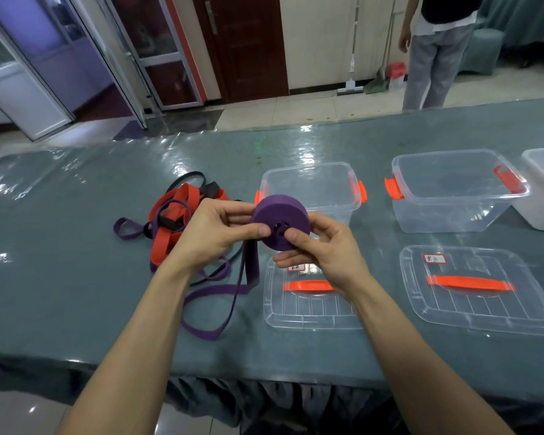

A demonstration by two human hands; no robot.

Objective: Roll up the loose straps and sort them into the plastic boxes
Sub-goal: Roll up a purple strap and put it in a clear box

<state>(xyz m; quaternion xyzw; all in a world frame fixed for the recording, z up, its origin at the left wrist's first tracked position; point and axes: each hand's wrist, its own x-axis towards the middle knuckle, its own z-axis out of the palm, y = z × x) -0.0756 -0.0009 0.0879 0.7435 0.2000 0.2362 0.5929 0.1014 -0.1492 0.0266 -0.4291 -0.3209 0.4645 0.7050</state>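
Currently, a partly wound purple fabric strap roll (280, 222) is being held above the grey bench (76, 277), with the left hand (214, 227) and right hand (321, 249) both clamped on it in a pinching grip. Its loose tail (252, 268) is hanging down on the left hand's side.

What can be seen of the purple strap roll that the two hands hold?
The purple roll is flat strap wound into a thick, tight disc with a small hole at its centre. It is held above the table, flat face toward the camera. The left hand and the right hand pinch it from either side, thumbs on the face. A loose tail hangs from it down to the table.
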